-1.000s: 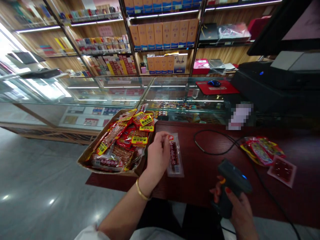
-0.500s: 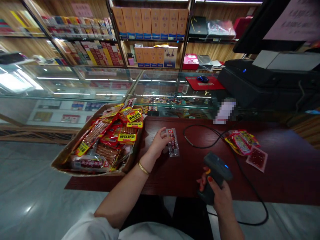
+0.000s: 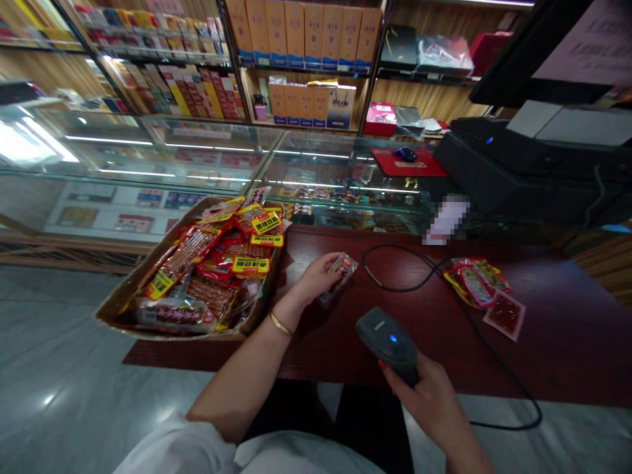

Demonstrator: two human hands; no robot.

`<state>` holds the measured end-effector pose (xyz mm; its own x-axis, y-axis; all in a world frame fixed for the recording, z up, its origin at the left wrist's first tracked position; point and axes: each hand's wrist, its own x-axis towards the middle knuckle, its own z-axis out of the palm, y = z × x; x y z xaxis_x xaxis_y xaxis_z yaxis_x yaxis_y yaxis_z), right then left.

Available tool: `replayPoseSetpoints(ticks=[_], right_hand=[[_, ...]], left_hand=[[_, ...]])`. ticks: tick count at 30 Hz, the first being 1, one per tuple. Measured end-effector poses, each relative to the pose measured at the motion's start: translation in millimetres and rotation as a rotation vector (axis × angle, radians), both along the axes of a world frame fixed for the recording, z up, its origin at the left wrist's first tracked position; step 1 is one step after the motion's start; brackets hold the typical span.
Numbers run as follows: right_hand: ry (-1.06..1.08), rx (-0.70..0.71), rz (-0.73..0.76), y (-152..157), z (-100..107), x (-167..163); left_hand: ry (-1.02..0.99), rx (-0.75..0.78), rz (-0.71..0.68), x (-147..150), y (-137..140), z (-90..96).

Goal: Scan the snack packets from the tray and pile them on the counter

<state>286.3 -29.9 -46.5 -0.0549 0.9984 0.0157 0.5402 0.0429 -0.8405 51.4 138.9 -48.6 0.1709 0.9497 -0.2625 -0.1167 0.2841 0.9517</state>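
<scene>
My left hand [image 3: 318, 278] grips a small clear snack packet [image 3: 344, 266] with dark red contents, just over the dark red-brown table [image 3: 306, 349]. The packet is tilted, and my fingers cover part of it. A black barcode scanner [image 3: 388, 342] with a lit blue light is held in my right hand [image 3: 427, 392], its head pointing left and forward toward the packet. The fingers under the scanner are mostly hidden. Left of my left hand stands a cardboard box [image 3: 116, 316] full of red and yellow snack packets [image 3: 217, 263].
At the right lie several colourful packets [image 3: 476, 280] and a flat reddish packet [image 3: 504, 315]. The scanner's black cable [image 3: 395, 288] loops across the table. Beyond are a glass display counter [image 3: 320, 155], a mouse [image 3: 405, 154] on a red mat [image 3: 382, 164], and a black printer-like machine [image 3: 533, 174].
My left hand has taken hold of the snack packet and tilted it. My right hand has moved left with the scanner, turning its head toward the packet.
</scene>
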Motion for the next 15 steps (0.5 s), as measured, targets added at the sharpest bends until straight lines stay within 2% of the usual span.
replayPoseSetpoints(ticks=[8, 15], right_hand=[[-0.037, -0.092, 0.062, -3, 18, -21], [-0.060, -0.059, 0.096, -2, 21, -23]], left_hand=[[0.007, -0.046, -0.077, -5, 2, -3.9], [-0.013, -0.048, -0.076, -5, 2, -2.9]])
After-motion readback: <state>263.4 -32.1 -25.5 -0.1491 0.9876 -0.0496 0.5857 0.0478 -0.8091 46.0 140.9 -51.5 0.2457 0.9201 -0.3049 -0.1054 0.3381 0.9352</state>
